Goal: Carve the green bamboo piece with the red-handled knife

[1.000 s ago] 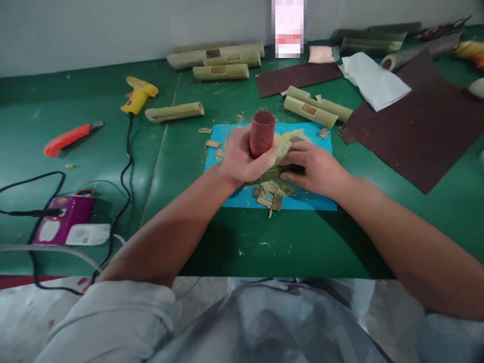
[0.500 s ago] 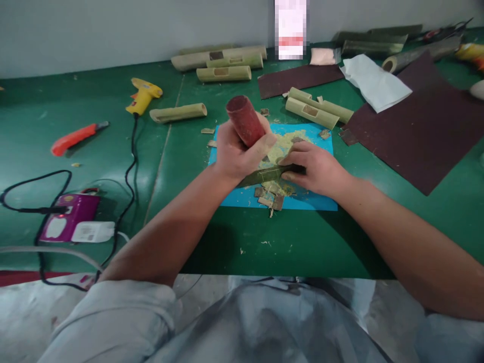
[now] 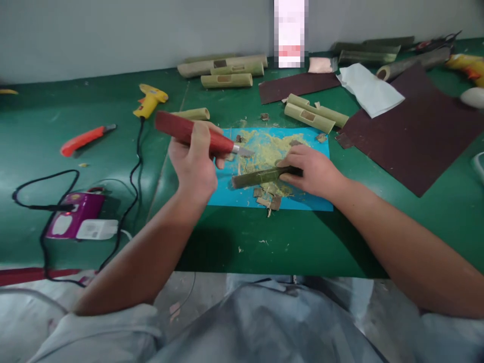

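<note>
My left hand [image 3: 194, 161] is closed round the red handle of a carving knife [image 3: 215, 142], its short blade pointing right, apart from the bamboo. With thumb and fingers my right hand [image 3: 313, 169] grips the right end of a dark green bamboo piece [image 3: 259, 177]. Faint lines are marked on the bamboo's upper face, and its left end sticks out free. Beneath lies a blue mat [image 3: 317, 199] strewn with pale shavings [image 3: 270, 146]. Small cut bamboo chips [image 3: 275, 202] sit just in front of the bamboo piece.
Cut bamboo tubes [image 3: 310, 117] lie behind the mat, others [image 3: 227, 80] along the wall. Left are a yellow glue gun [image 3: 149, 103], an orange-handled utility knife [image 3: 85, 141] and a purple power box [image 3: 75, 214] with cords. Brown sheets [image 3: 404, 136] and white paper [image 3: 368, 89] lie right.
My left hand has moved left, away from the bamboo, and tipped the knife from upright to nearly level, so its blade shows. My right hand keeps its hold. The view has shifted slightly.
</note>
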Tool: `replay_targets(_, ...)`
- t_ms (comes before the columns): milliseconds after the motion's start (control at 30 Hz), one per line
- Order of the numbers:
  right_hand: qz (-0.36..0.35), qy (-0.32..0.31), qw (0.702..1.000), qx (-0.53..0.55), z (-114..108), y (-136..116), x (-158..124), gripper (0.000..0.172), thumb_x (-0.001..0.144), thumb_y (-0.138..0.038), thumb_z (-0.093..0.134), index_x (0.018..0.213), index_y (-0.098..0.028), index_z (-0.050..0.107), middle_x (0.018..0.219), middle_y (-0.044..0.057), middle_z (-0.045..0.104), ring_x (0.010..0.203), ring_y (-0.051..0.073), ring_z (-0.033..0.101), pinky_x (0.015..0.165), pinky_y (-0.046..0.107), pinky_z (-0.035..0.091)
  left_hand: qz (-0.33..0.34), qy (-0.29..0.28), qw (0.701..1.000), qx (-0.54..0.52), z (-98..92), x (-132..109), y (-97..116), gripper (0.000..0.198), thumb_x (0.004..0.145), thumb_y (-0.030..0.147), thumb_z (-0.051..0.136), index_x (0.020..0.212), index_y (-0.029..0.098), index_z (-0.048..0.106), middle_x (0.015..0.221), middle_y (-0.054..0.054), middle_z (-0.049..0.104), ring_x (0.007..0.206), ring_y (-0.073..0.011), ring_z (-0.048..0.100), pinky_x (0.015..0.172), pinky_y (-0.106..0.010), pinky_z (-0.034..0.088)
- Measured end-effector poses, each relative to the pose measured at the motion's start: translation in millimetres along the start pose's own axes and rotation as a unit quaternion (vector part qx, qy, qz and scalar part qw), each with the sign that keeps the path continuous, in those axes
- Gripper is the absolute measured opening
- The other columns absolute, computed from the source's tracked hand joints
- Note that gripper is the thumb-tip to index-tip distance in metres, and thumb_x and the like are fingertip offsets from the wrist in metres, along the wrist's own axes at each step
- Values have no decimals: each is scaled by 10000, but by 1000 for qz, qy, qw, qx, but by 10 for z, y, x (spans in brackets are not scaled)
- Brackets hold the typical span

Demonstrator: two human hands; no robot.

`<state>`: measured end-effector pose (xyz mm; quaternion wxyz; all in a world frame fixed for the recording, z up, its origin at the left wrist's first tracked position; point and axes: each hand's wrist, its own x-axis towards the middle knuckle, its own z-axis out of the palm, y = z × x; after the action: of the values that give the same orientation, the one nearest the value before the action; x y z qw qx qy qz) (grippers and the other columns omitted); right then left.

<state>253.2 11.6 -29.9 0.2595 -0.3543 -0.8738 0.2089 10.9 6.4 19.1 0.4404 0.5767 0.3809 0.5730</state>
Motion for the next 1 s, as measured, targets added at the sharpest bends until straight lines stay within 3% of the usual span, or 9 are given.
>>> replay_targets(167,11,1,1000,-2,-27,-53,-5,205,915,-296,656,1044,-178,763,980,113,672,1016,286,603,871,422,498,-43,20,999,-11,83,-105,-104,425,826,605,815,875,214,657,681,16,637,685,-167,687,596,-302,505)
replay_targets(267,12,-2,1000,0,-40,-65,-6,190,922,-297,653,1039,-191,759,987,110,676,1021,282,606,869,416,498,-20,67,997,-39,40,-122,-216,394,732,507,908,806,194,679,628,41,613,454,-79,521,438,-247,375)
replay_targets(333,9,-1,1000,-2,-40,-59,-6,188,923,-303,655,1033,-190,758,977,109,681,1009,283,611,854,413,499,10,80,996,-46,-1,-135,-266,332,724,438,916,787,190,706,634,40,625,421,-61,487,406,-231,351)
replay_targets(500,1,7,1000,-1,-21,-41,-13,188,919,-303,665,1028,-180,756,972,109,697,1012,289,629,873,427,506,59,-18,998,22,-128,-188,-269,295,715,243,928,953,216,757,770,11,704,567,-120,672,509,-246,517)
replay_targets(633,-8,21,1000,-14,-6,-72,-23,178,937,-307,648,1032,-205,759,1008,105,703,1033,290,626,922,457,497,34,-82,996,-6,-171,-182,-289,299,741,258,905,995,236,748,1021,-31,723,700,-151,735,586,-276,608)
replay_targets(867,1,39,994,-104,-14,-150,-23,212,968,-274,575,1078,-198,739,1083,124,681,1023,291,588,912,449,464,43,-52,997,-36,-193,-132,-429,359,776,433,877,1025,223,725,1040,-51,741,705,-152,694,603,-331,589)
replay_targets(1000,11,41,988,-150,-4,-152,-15,244,1003,-238,507,1090,-180,728,1134,142,697,1039,296,588,874,437,447,81,-19,996,-35,-202,-122,-457,388,797,358,873,1089,226,654,1083,-28,741,782,-160,702,686,-363,548)
